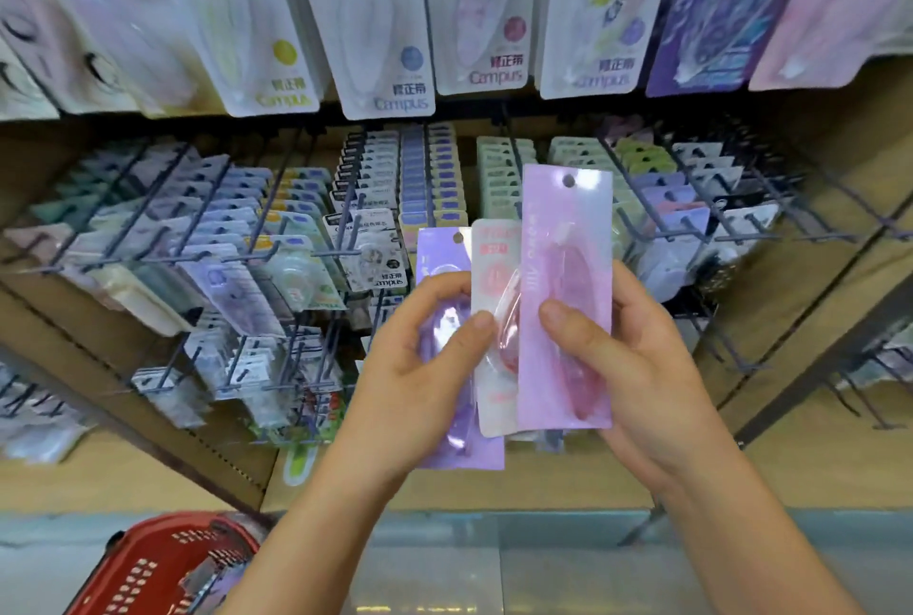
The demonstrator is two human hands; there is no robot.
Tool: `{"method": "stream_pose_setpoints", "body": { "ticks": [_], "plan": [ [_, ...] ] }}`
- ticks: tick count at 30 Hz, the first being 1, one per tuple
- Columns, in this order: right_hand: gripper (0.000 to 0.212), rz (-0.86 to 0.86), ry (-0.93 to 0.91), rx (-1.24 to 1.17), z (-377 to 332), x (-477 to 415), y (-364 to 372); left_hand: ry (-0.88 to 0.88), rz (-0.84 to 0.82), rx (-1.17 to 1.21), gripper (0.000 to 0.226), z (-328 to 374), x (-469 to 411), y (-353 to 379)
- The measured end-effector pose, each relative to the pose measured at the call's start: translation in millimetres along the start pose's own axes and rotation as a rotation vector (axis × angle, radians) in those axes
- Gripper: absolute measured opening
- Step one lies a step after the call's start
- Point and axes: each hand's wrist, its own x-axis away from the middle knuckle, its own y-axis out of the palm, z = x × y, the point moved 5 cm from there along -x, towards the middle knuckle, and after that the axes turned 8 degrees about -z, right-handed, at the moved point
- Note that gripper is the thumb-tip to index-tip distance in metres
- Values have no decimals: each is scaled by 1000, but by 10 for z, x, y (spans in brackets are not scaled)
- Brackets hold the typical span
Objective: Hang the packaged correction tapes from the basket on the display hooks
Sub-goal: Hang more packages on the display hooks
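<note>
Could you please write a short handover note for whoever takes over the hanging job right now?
The left hand grips the purple pack, and apparently the pale pink pack beside it.
The right hand grips the long pink pack, frontmost of the three.
The red basket sits on the floor at lower left; its contents are unclear.
Done: three packs in hand.
Left: none of the three is on the display hooks yet; hang each, then check the basket.
</note>
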Motion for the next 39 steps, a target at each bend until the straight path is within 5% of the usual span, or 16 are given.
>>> {"method": "stream_pose_setpoints", "body": {
  "ticks": [7, 13, 16, 20, 25, 28, 31, 35, 39],
  "plan": [
    [54, -73, -217, 135, -560, -171, 58, 145, 88, -53, 20, 565, -202, -101],
    [69, -40, -427, 279, -999, -321, 191, 398, 130, -384, 68, 1149, -353, -211],
    [91, -3, -466, 329, -1182, -322, 223, 345, 237, -359, 92, 1286, -432, -380],
    [81, -9, -527, 280, -1389, -335, 304, 273, 350, -173, 37, 1483, -501, -594],
    [85, -28, -462, 71, -1430, -452, 323, 250, 186, 48, 14, 1630, -575, -547],
    [91, -22, -485, 70, -1546, -470, 365, 301, 206, 35, 14, 1753, -599, -640],
    [83, -27, -531, 37, -1685, -483, 411, 428, 225, -20, 41, 1949, -591, -752],
    [80, -87, -553, 31, -1787, -546, 584, 388, 33, 24, 30, 2076, -634, -597],
    [84, -94, -592, 54, -1871, -642, 718, 339, -67, -15, 44, 2092, -744, -511]
  ]
}}
